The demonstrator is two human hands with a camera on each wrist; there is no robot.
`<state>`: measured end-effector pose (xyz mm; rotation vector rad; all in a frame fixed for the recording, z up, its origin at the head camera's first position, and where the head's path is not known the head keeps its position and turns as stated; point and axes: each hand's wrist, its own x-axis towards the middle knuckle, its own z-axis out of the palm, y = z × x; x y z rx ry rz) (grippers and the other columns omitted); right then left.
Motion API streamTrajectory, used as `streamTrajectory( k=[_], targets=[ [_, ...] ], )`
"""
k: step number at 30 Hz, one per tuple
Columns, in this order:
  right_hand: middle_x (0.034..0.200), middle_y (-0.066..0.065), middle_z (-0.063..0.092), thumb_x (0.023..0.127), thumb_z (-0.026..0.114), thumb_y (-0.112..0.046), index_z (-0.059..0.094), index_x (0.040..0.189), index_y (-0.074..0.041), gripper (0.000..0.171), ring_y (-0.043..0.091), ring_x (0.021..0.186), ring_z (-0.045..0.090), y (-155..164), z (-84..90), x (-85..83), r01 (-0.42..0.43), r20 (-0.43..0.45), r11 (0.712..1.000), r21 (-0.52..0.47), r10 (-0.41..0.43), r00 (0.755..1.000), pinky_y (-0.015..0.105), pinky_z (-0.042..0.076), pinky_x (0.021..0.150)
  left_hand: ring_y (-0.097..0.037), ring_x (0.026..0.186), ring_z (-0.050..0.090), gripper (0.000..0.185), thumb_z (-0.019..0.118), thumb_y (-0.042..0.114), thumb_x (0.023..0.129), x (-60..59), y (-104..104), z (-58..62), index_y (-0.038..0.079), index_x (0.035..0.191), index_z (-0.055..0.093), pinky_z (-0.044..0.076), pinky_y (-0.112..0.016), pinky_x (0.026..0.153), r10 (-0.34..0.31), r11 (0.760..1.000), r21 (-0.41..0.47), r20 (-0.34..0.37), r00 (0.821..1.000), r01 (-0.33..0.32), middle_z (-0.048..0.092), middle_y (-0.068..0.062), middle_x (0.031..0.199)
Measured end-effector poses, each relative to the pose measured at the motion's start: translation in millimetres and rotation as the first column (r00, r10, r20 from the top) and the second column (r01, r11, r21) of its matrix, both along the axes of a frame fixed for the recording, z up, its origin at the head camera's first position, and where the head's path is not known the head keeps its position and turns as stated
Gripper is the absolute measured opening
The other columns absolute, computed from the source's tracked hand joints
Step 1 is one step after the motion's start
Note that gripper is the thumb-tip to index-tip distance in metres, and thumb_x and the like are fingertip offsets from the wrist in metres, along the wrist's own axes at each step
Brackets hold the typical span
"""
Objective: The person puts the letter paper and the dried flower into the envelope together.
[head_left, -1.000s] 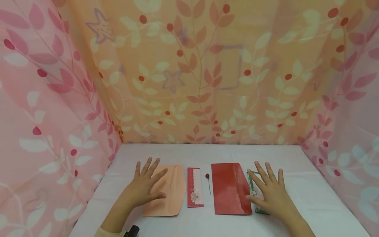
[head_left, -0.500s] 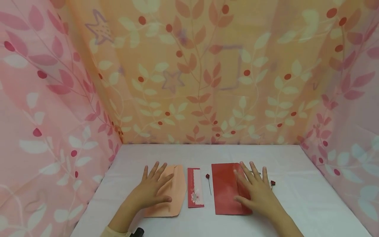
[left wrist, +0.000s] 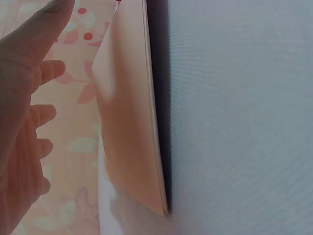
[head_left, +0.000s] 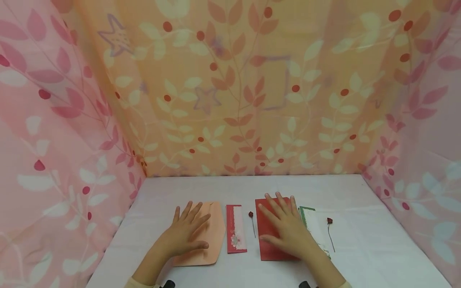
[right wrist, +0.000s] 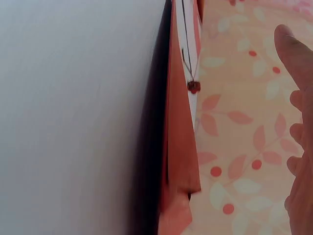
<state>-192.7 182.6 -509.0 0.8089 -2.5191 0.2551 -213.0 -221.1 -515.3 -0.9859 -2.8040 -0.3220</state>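
Note:
A peach envelope [head_left: 217, 228] lies on the white table, partly covered in the head view by my left hand [head_left: 185, 233]. That hand's fingers are spread, and the left wrist view shows a gap between it and the envelope [left wrist: 127, 127]. Over a red envelope [head_left: 265, 253] hovers my right hand [head_left: 289, 230], fingers straight and apart. In the right wrist view, the hand [right wrist: 302, 132] stays clear of the red envelope [right wrist: 181, 147]. Neither hand holds anything.
Between the envelopes lie a narrow red-and-white card [head_left: 231, 224] with a flower print and a small red rose [head_left: 251, 215] on a thin stem. To the right are a green-edged white card [head_left: 312, 219], partly behind my right arm, and another rose [head_left: 329, 221]. Patterned curtains [head_left: 234, 100] surround the table.
My right hand has moved left, from above the green-edged card to above the red envelope, uncovering the card and the right-hand rose. My left hand has shifted slightly right.

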Motion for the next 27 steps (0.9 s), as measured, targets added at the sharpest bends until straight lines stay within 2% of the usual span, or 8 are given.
streamTrajectory(
  k=[6,14,20,27],
  targets=[
    [0.172,0.001,0.018,0.086,0.06,-0.077,0.028,0.162,-0.036,0.092,0.037,0.158,0.01,-23.0,-1.9,-2.8,-0.013,0.033,1.0,0.018,0.013,0.999,0.071,0.005,0.12,-0.045,0.157,0.008,0.092,0.068,0.074,0.082,-2.4,-1.1,-5.0,0.028,0.157,0.041,0.01,-0.078,0.114,0.024,1.0,-0.011,0.001,1.0,-0.024,0.017,-0.011,0.171],
    [0.172,-0.003,0.018,0.086,0.069,-0.068,0.03,0.161,-0.035,0.091,0.031,0.159,0.011,-53.1,-6.0,-5.4,-0.055,0.092,0.998,-0.039,0.059,0.994,0.066,0.002,0.123,-0.046,0.156,0.008,0.093,0.065,0.077,0.081,-0.8,0.8,-4.3,0.03,0.157,0.04,0.015,-0.079,0.113,0.049,0.999,-0.009,0.075,0.996,-0.049,0.019,-0.012,0.171],
    [0.172,-0.006,0.016,0.088,0.068,-0.065,0.032,0.161,-0.033,0.087,0.029,0.159,0.01,-74.4,-7.5,-3.8,-0.059,0.176,0.997,-0.04,0.065,0.982,0.068,0.012,0.121,-0.047,0.156,0.01,0.091,0.065,0.077,0.081,0.3,2.5,-2.4,0.029,0.156,0.042,0.017,-0.079,0.113,0.062,0.998,-0.024,0.096,0.993,-0.06,0.021,-0.012,0.17],
    [0.167,0.003,0.033,0.09,0.069,-0.06,0.044,0.156,-0.025,0.079,0.032,0.157,0.021,-96.0,-8.7,-5.4,-0.088,0.2,0.994,-0.06,0.099,0.975,0.066,0.015,0.122,-0.048,0.155,0.011,0.09,0.065,0.076,0.082,1.5,1.7,-0.7,0.029,0.156,0.043,0.017,-0.079,0.112,0.05,0.999,-0.013,0.119,0.992,-0.049,0.023,-0.013,0.169]
  ],
)
